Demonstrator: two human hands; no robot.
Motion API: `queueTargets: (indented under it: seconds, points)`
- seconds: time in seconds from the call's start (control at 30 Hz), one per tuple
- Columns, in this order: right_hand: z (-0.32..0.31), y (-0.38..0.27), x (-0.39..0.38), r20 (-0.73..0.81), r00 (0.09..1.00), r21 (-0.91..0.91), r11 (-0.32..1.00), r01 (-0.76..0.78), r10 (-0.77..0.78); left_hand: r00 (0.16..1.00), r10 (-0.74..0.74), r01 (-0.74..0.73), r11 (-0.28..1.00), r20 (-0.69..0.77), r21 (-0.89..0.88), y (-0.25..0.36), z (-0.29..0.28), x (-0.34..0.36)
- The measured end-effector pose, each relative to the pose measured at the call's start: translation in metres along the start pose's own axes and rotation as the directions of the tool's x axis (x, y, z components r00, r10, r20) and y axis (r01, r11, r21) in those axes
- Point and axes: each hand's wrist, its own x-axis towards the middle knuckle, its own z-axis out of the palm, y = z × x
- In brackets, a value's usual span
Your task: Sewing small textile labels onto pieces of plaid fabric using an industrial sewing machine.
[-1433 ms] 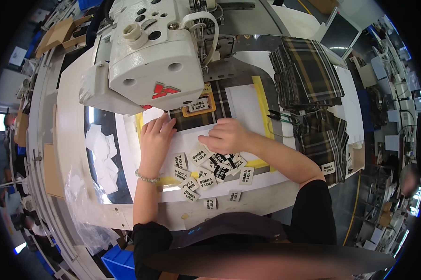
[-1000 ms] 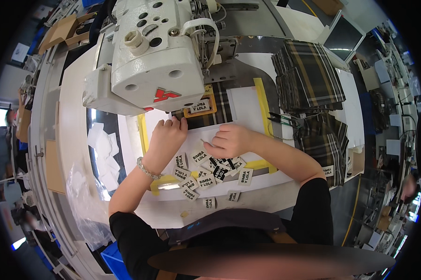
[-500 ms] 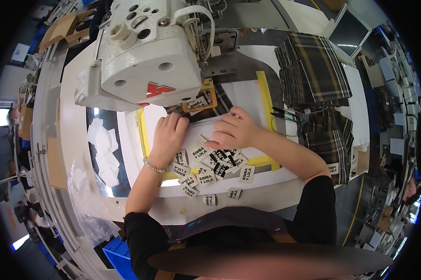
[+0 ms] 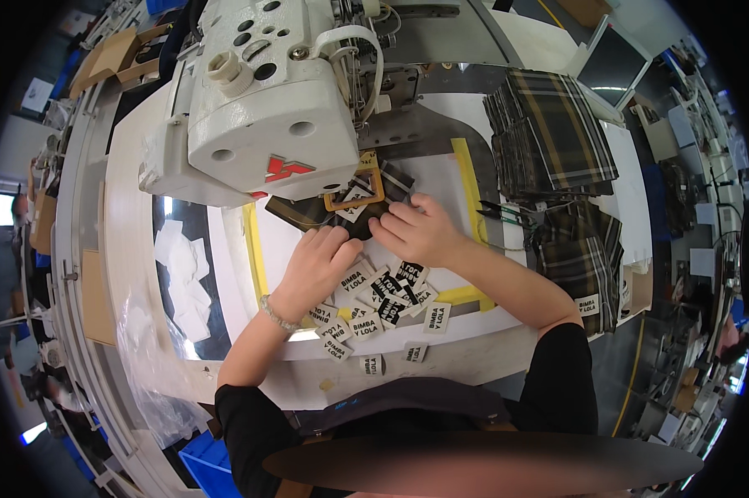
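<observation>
Both hands are at a dark plaid fabric piece [image 4: 296,214] below the head of a white sewing machine [image 4: 266,124]. My left hand [image 4: 320,259] has its fingers bent and closed on the near edge of the fabric. My right hand [image 4: 416,232] pinches the same edge further right, fingertips close to my left hand. A white label [image 4: 354,211] with dark lettering lies on the fabric, tilted, partly under the orange clamp frame [image 4: 378,184]. Just nearer to me, loose white and black labels [image 4: 364,325] lie in a scattered heap on the table.
Folded plaid pieces [image 4: 561,124] are stacked at the right, with more plaid cloth [image 4: 578,266] nearer. Green-handled snips [image 4: 507,214] lie beside them. White scraps [image 4: 183,278] lie at the left, near a clear plastic bag [image 4: 146,357]. A blue bin [image 4: 208,465] stands below.
The plaid fabric has turned and come toward me, its left corner now out beyond the clamp frame. My hands have drawn together on its near edge; the label now sits tilted.
</observation>
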Motion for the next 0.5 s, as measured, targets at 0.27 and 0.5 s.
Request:
queueTargets:
  seconds: [0.27, 0.5]
  points:
    - [-0.032, 0.002, -0.022, 0.074, 0.987, 0.214, 0.969, 0.123, -0.142, 0.977, 0.213, -0.212, 0.973, 0.001, 0.092, 0.018, 0.01, 0.008]
    - [-0.121, -0.032, -0.048, 0.119, 0.993, 0.162, 0.986, -0.043, 0.023, 0.88, 0.47, -0.475, 0.875, 0.076, 0.088, 0.055, 0.001, 0.004]
